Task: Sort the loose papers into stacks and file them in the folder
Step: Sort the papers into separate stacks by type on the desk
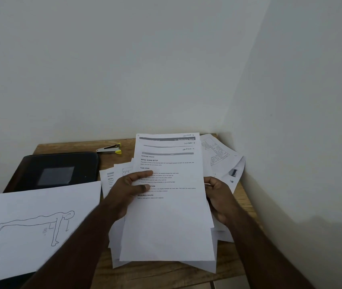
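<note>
I hold a fanned sheaf of printed sheets [170, 215] above the wooden table; their top corners read Section 4, 5 and 6. My left hand [130, 190] grips its left edge with the thumb across the printed text. My right hand [218, 197] grips the right edge, fingers curled behind the paper. More loose papers [220, 157] lie spread under and beyond the sheaf at the right. A closed black folder [59, 170] lies flat at the left rear of the table.
A large sheet with a line drawing of a push-up figure [34, 226] lies at the front left, partly over the folder. A small yellow-tipped stapler [111, 148] sits behind the folder. Walls close the table [166, 276] in at the back and right.
</note>
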